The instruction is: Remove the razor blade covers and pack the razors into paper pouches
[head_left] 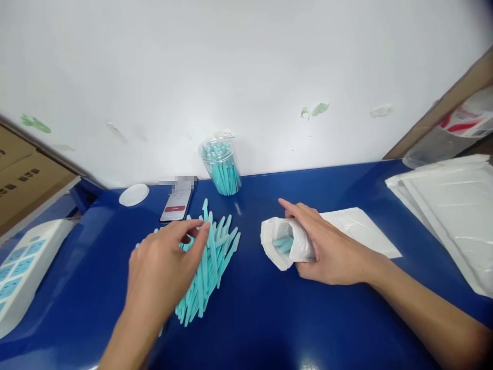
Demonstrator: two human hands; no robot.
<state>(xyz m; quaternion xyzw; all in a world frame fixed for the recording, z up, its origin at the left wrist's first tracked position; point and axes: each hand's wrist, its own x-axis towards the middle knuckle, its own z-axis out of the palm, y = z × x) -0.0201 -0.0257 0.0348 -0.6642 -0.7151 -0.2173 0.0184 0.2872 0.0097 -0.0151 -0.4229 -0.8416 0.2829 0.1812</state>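
Teal sticks point(210, 267), white bag point(287, 244), glossy deep-blue table point(269, 318), white wall point(246, 67)

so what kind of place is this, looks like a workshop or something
Probably a small packing station. A pile of teal plastic sticks lies loose on a blue table, the right hand holds a white pouch open, and more flat pouches are stacked nearby.

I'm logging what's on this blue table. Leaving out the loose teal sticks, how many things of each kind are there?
Clear cup of teal sticks: 1
Phone: 1
White round lid: 1
White bag held open by the right hand: 1
Stack of white bags: 1
White keypad device: 1
Total: 6
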